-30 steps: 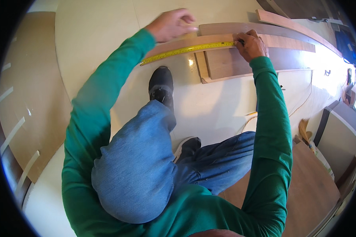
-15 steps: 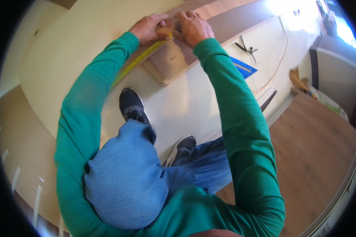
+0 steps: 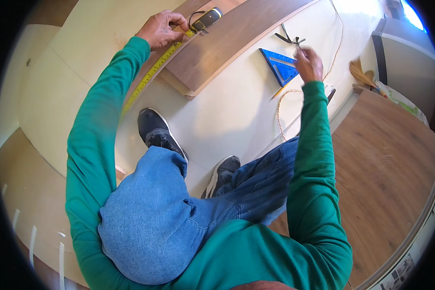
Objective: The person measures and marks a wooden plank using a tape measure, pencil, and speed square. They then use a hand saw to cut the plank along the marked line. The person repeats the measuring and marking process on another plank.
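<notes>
My left hand pinches the yellow blade of a tape measure between thumb and fingers, close to its black and grey case. The blade runs down and left past the end of a wooden board, with the case lying on the wood. Over to the right, my right hand is beside a blue triangular square on the pale floor. Its fingers are smeared by motion, so whether they hold anything does not show. A black strap lies just beyond them.
A yellow pencil pokes out by the square's lower corner. A twisted cord curves across the floor. Farther right are a straw broom and a brown wood-grain panel. My shoes stand between the board and my knees.
My right hand has left the tape measure and moved right to the blue square. The case now shows on the board. My left hand has shifted slightly left, still at the blade.
</notes>
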Tool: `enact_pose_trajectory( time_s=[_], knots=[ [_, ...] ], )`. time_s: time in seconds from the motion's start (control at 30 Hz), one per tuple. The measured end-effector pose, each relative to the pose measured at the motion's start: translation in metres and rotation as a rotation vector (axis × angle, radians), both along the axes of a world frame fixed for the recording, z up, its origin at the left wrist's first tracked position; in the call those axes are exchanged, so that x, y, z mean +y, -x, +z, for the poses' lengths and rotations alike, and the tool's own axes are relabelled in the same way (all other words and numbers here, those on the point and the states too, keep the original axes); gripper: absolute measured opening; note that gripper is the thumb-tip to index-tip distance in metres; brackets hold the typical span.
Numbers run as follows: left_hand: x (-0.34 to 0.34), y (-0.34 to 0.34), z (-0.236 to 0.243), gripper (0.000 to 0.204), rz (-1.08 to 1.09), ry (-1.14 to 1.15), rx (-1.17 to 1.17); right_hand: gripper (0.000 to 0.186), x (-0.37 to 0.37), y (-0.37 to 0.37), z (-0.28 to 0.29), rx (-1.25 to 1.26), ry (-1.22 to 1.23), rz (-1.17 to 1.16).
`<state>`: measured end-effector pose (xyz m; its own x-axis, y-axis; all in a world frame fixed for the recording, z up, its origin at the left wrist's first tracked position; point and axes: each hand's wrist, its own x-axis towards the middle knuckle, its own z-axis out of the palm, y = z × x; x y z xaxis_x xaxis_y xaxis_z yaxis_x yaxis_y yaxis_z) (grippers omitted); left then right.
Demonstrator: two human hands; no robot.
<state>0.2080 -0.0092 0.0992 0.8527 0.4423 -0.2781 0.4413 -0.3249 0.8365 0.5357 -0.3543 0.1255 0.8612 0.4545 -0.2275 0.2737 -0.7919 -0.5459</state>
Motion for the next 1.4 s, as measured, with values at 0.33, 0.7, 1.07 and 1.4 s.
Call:
enact_pose_trajectory(
  time_s=[0.33, 0.7, 1.07, 1.4],
  knots=[
    [0.032, -0.006, -0.053, 0.019, -0.16, 0.014, -0.043, 0.048, -0.084, 0.05, -0.078, 0.555, 0.457, -0.146],
    [0.024, 0.001, -0.008, 0.034, -0.214, -0.053, -0.001, 0.013, -0.113, 0.049, -0.048, 0.969, 0.444, -0.365],
    [0.018, 0.005, -0.004, 0.032, -0.143, 0.003, 0.025, 0.015, -0.036, 0.13, 0.083, 0.86, 0.541, 0.107],
    [0.019, 0.007, -0.007, 0.031, -0.125, 0.064, -0.003, 0.01, 0.097, 0.261, 0.062, 0.534, -0.405, 0.563]
  ],
)
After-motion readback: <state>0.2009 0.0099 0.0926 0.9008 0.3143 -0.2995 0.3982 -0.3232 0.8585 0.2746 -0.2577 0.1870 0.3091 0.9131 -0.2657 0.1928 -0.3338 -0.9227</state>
